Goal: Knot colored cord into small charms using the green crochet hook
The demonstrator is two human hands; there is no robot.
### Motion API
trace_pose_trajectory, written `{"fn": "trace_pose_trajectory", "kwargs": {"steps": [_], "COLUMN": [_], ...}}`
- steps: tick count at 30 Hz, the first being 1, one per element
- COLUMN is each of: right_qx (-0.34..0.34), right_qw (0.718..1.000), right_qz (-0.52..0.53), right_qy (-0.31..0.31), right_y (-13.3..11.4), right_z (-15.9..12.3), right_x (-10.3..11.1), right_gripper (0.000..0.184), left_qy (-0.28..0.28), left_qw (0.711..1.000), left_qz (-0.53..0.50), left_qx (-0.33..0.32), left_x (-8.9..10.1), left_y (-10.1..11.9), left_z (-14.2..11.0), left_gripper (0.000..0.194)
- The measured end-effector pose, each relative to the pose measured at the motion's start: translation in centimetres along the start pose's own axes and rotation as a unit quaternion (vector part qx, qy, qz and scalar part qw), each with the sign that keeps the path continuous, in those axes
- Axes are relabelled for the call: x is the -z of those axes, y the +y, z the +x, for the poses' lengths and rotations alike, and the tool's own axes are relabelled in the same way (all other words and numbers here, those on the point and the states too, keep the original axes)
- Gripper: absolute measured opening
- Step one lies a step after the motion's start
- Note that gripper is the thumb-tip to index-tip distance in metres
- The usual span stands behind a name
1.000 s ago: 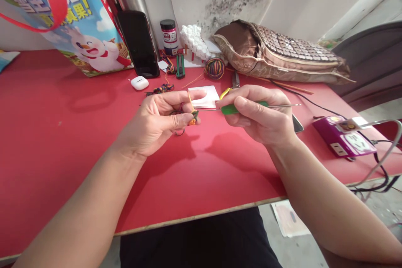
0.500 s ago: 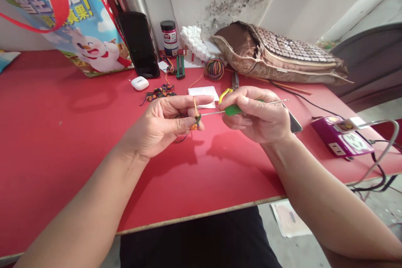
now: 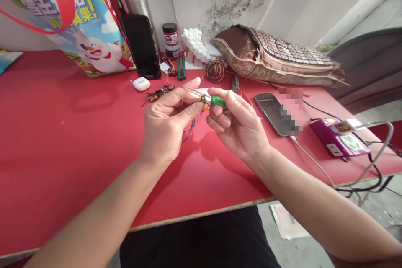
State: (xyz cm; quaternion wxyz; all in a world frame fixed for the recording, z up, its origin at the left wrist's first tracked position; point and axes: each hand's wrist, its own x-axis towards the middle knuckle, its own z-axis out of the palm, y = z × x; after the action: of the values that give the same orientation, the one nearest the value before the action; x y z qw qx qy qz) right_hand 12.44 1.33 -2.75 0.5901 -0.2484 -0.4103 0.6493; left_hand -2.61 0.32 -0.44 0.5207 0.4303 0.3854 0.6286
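Between thumb and fingers, my left hand [image 3: 171,121] pinches a small crocheted piece [image 3: 204,101] of dark green and orange yarn. A strand runs up over its raised index finger, and a dark loop of yarn hangs below. My right hand [image 3: 240,123] is closed round the green handle of a crochet hook [image 3: 218,101]. The hook's metal shaft points left and passes at the crocheted piece, close to the left fingers; whether its tip is through a stitch I cannot tell. Behind lies a multicoloured yarn ball [image 3: 215,70], and a longer crocheted strip [image 3: 159,93] rests beyond my left hand.
On the red table [image 3: 94,155] a standing black phone [image 3: 143,46], a white earbud case [image 3: 141,84] and a green cutter [image 3: 181,68] are at the back. A charging phone [image 3: 273,113] and a purple power strip [image 3: 341,138] with cables lie right. A brown cushion [image 3: 282,56] lines the wall.
Both hands have come closer together; the right moved left with the hook, uncovering the charging phone. The crocheted piece has risen slightly and shifted right, and the hook's shaft now tilts up to the left.
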Motion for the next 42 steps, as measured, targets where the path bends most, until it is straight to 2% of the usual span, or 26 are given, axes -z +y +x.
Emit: {"fn": "trace_pose_trajectory", "kwargs": {"steps": [9,14,17,21,25,28,32,34,37,39,42], "right_qx": [-0.024,-0.041,-0.028,-0.003,0.026,0.079,0.178,0.196,0.146,0.062,-0.065], "right_qw": [0.999,0.999,1.000,1.000,0.999,0.993,0.965,0.958,0.980,0.997,0.998], "right_qz": [0.041,0.013,0.009,0.000,-0.029,-0.089,-0.183,-0.197,-0.121,-0.041,0.011], "right_qy": [0.001,0.001,-0.006,-0.022,-0.002,0.010,0.050,0.066,0.054,0.029,-0.004], "right_y": [0.4,0.1,0.0,-0.3,0.0,0.7,1.9,2.2,2.0,1.3,0.2], "right_z": [0.2,0.2,0.0,-0.2,-0.2,-0.4,-1.1,-1.3,-0.9,-0.2,0.8], "right_x": [0.1,-0.1,-0.3,-0.4,-0.3,-0.4,-0.6,-0.7,-0.8,-0.6,0.0], "right_gripper": [0.021,0.025,0.029,0.031,0.027,0.024,0.021,0.024,0.029,0.032,0.046], "left_qy": [-0.019,-0.002,-0.016,-0.037,0.021,0.068,0.084,0.073,0.050,0.029,-0.032], "left_qw": [0.999,0.999,0.997,0.985,0.991,0.994,0.992,0.991,0.989,0.988,0.985], "left_qz": [-0.028,-0.017,-0.050,-0.100,-0.092,-0.062,-0.067,-0.080,-0.087,-0.079,-0.058], "left_qx": [0.039,0.032,0.064,0.132,0.090,0.063,0.069,0.081,0.106,0.126,0.162], "left_x": [0.5,0.9,0.9,0.6,0.0,-0.4,-0.8,-0.9,-0.7,-0.2,0.7], "left_y": [0.1,0.0,-0.1,-0.3,-0.3,-0.4,-0.7,-0.8,-0.5,-0.1,0.5], "left_z": [0.6,1.0,1.0,0.8,0.4,0.0,-0.2,-0.2,0.2,0.6,1.0], "left_gripper": [0.024,0.026,0.026,0.030,0.032,0.033,0.034,0.034,0.033,0.035,0.035]}}
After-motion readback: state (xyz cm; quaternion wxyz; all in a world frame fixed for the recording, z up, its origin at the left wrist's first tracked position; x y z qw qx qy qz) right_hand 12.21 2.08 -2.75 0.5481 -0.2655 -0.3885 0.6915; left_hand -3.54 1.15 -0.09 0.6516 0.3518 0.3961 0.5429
